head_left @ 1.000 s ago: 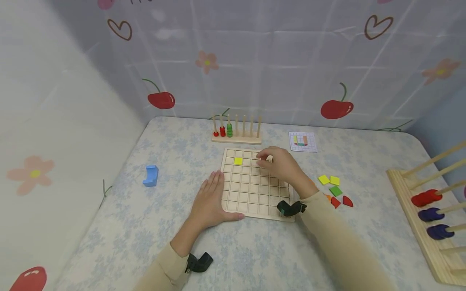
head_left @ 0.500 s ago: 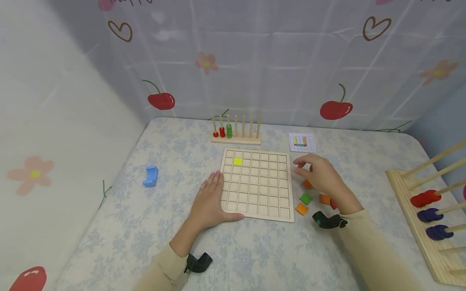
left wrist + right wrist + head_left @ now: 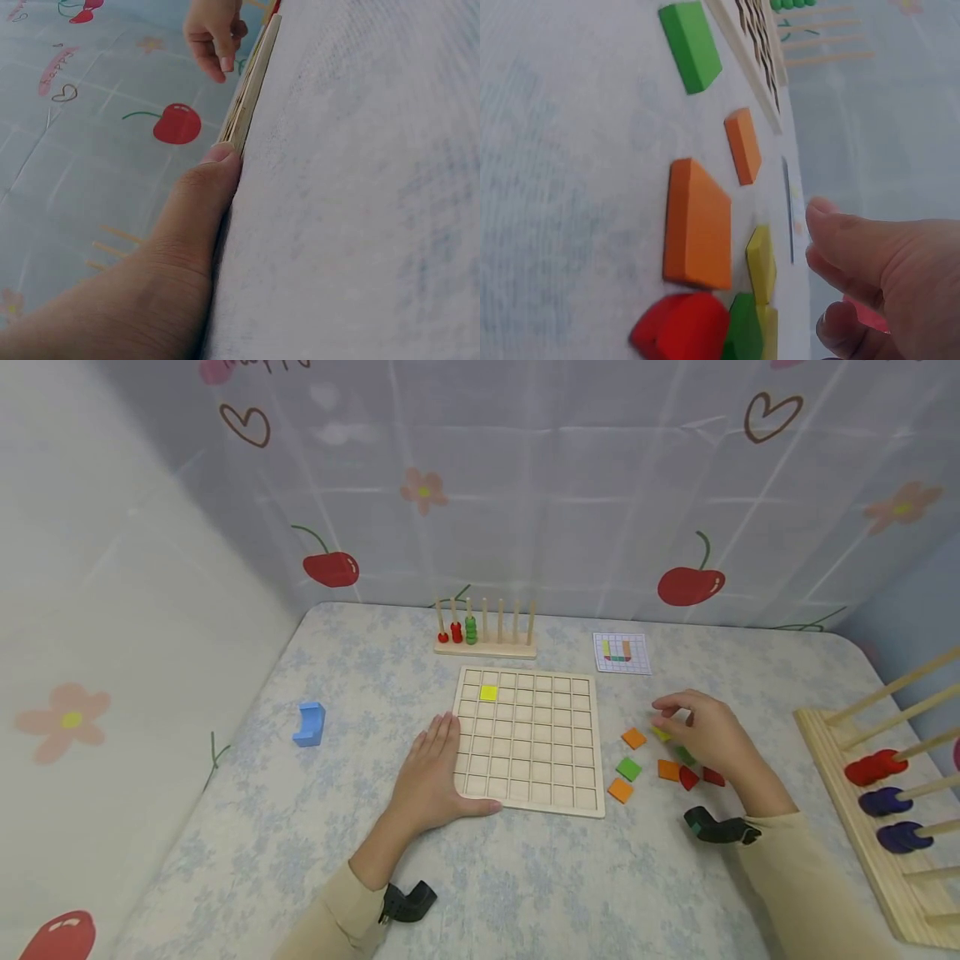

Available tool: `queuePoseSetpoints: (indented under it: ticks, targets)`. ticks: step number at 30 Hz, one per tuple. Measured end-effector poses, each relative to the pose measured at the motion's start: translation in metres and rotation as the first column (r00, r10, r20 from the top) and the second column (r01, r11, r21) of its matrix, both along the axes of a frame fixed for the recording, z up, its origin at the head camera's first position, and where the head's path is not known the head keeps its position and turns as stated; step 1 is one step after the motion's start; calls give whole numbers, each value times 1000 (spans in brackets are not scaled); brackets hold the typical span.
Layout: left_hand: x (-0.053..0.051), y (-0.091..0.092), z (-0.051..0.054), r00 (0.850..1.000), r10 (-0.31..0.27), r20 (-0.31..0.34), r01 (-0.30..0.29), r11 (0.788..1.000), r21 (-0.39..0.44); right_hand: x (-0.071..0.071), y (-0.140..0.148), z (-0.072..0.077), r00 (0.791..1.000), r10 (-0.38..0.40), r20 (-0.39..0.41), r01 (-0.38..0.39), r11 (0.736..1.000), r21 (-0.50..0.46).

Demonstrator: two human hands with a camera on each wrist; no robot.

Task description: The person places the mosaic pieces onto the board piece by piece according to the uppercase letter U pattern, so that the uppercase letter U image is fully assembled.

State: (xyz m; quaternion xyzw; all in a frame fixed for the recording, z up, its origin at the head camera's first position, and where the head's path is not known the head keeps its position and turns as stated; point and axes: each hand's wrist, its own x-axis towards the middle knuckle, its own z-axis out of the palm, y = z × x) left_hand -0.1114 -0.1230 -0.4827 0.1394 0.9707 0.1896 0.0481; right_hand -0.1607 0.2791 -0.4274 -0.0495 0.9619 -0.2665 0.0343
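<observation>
A wooden grid board [image 3: 525, 735] lies flat, with one yellow square tile [image 3: 488, 693] in a cell near its far left corner. My left hand [image 3: 427, 772] rests against the board's left side, fingers straight, thumb along the front edge. To the right, my right hand [image 3: 708, 731] hovers above loose tiles, its fingers loosely bent and nothing seen between them. Beneath it, partly covered, are a yellow tile [image 3: 761, 262] and a green tile [image 3: 742, 330]. Close by lie an orange tile [image 3: 669, 770] and a red quarter-round piece [image 3: 687, 778].
A small bead rack [image 3: 486, 647] stands behind the board, with a pattern card [image 3: 622, 653] to its right. A larger bead rack [image 3: 862, 810] is at the far right. A blue U-shaped block [image 3: 310, 724] sits left. Another green tile [image 3: 628, 769] lies beside the board.
My right hand has moved from over the board rightward to the loose tiles. My left hand stays at the board's edge. The yellow tile on the board has not moved.
</observation>
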Motion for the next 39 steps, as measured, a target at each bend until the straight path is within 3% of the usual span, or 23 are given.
queuePoseSetpoints:
  ticks: [9,21,31,39]
  targets:
    - [2,0,2,1000,0,-14,0,1000,2,1,10,-5,996,-21,88,20,1000,10]
    - [2,0,1,1000,1,-15,-1,1000,7,3,15,-12,997,37,67,-39,999,26]
    - [2,1,2,1000,1,-10,-1,1000,3,3,18,-6,990,70,125,-75,997,33]
    - [2,0,3,1000,1,-13,-1,1000,9,1,18,-8,989,74,124,-78,997,26]
